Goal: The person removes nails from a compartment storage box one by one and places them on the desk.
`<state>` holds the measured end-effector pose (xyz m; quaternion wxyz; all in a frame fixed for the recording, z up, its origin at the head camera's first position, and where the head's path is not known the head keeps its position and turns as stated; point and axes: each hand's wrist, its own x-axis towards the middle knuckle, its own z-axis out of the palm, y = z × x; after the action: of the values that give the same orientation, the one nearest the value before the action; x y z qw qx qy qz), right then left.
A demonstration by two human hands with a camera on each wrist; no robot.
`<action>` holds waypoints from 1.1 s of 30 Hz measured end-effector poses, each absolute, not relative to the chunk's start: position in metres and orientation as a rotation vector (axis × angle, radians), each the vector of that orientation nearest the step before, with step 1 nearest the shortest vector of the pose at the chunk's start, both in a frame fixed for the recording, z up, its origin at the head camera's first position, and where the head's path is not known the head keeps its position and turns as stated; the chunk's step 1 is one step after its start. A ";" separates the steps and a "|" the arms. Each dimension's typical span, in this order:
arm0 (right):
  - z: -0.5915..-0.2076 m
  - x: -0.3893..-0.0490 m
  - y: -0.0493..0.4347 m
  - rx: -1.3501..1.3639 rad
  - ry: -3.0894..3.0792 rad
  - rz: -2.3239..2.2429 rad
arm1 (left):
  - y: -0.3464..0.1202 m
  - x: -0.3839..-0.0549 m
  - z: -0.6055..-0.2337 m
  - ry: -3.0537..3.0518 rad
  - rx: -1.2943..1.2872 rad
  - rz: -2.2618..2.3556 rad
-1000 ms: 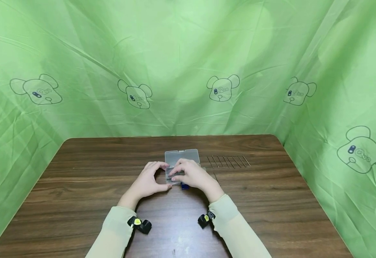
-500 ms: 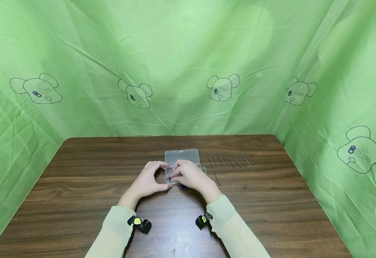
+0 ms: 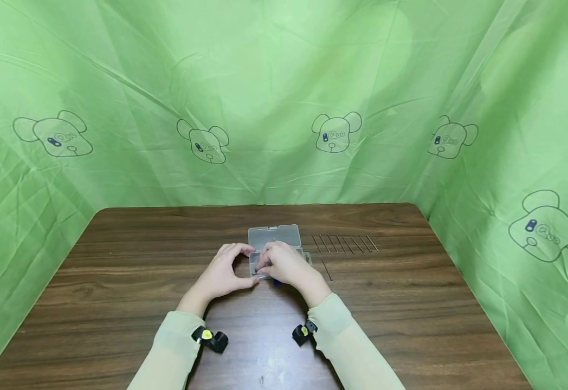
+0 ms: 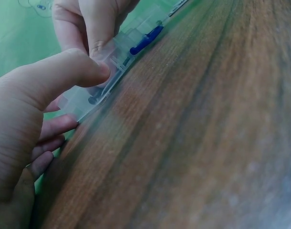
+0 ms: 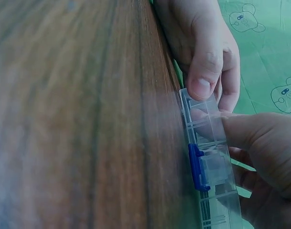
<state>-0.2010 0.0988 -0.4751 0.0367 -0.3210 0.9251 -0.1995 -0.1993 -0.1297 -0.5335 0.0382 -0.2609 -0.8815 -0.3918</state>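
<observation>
Plastic box [image 5: 217, 167], clear, lid [image 3: 275, 236] open toward the top of the frame: on a brown wooden table [image 3: 411, 309], just below centre of the head view. Blue latch [image 5: 197, 168] on its near wall. Left hand [image 3: 224, 273]: thumb and fingers curved round the box's left end, gripping it. Right hand [image 3: 288, 265]: fingers bent, tips inside the box; cannot tell whether they pinch anything. Row of thin metal rods [image 3: 341, 244] right of centre; single rod [image 3: 327, 270] below it, just right of the right hand
</observation>
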 end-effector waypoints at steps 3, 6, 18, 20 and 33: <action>-0.478 -0.202 0.098 -1.053 2.861 -0.592 | -0.130 -0.199 -0.533 -2.702 -0.801 -1.199; -0.481 -0.202 0.098 -1.152 2.891 -0.569 | -0.131 -0.199 -0.532 -2.697 -0.795 -1.199; -0.476 -0.200 0.106 -1.164 2.765 -0.752 | -0.130 -0.198 -0.530 -2.714 -0.793 -1.215; -0.474 -0.201 0.109 -1.127 2.731 -0.823 | -0.129 -0.198 -0.530 -2.714 -0.796 -1.217; -0.470 -0.207 0.121 -1.074 2.625 -1.153 | -0.129 -0.199 -0.531 -2.713 -0.799 -1.192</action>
<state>-0.2069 0.1214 -0.4696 0.0400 -0.3505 0.8567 -0.3764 -0.1986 -0.1293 -0.5308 0.0361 -0.2603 -0.8834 -0.3880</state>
